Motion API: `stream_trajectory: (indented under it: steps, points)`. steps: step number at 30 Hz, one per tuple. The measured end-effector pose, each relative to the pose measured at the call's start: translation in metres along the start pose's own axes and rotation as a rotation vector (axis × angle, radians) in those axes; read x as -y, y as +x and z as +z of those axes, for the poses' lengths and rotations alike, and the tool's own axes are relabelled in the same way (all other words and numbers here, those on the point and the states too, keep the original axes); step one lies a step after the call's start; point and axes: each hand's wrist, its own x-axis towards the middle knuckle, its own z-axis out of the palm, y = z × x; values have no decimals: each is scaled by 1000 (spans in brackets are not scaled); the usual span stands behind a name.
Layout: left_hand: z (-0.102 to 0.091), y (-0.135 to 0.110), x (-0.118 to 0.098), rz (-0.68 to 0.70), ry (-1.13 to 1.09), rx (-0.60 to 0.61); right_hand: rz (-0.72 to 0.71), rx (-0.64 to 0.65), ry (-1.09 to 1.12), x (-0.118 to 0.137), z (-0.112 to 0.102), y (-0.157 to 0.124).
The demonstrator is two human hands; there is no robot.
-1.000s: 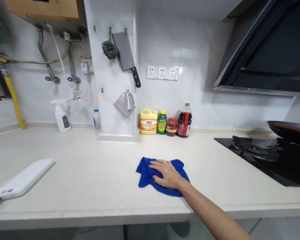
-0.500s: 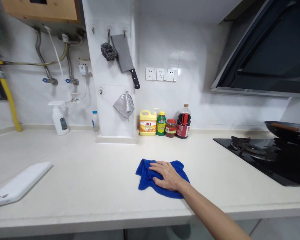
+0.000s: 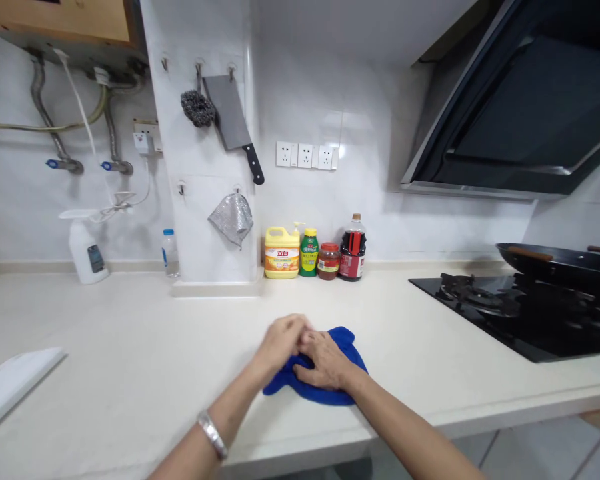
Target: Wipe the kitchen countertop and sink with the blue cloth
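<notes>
The fingers of the left hand (image 3: 280, 337) are curled and bunched over the left part of the blue cloth (image 3: 347, 341), gripping a gathered fold of it. The right hand (image 3: 325, 360) lies flatter, its fingers spread a little and pressed down on the cloth's middle, with the fingertips meeting those of the left hand. The cloth shows beyond the fingers on the far right side and under both wrists along its near edge; the rest is covered by the hands. A metal bracelet (image 3: 213, 435) sits on the left wrist.

The cloth rests on the pale countertop (image 3: 145, 347), near its front edge. To the far left lies a white board (image 3: 10, 383). At the back wall stand a yellow detergent jug (image 3: 281, 253), a green bottle (image 3: 309, 253), a red-lidded jar (image 3: 329, 261) and a dark sauce bottle (image 3: 353, 248), side by side. Well off to the right is the black stove (image 3: 520, 313), with a dark wok (image 3: 563, 267) on it.
</notes>
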Motion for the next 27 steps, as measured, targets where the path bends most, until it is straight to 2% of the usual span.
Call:
stream_trajectory:
  steps: [4, 6, 8, 10, 13, 17, 22, 27]
  points:
    - [-68, 29, 29, -59, 118, -210, -6, 45, 102, 2, -6, 2]
    - [-90, 31, 47, -101, 186, -303, 11, 52, 105, 2, -7, 3]
    - [-102, 30, 62, -137, 242, -363, 18, 51, 100, 1, -5, 5]
    - [-106, 29, 74, -157, 317, -383, 21, 43, 95, -1, -4, 6]
    - [-102, 30, 81, -160, 494, -366, 21, 45, 88, -2, -3, 7]
    - [-93, 32, 78, -148, 732, -290, 25, 59, 88, 0, -4, 7]
    - [-93, 29, 76, -139, 877, -262, 28, 59, 78, 2, -4, 6]
    - [-93, 27, 76, -120, 985, -245, 36, 119, 70, -2, -11, -1]
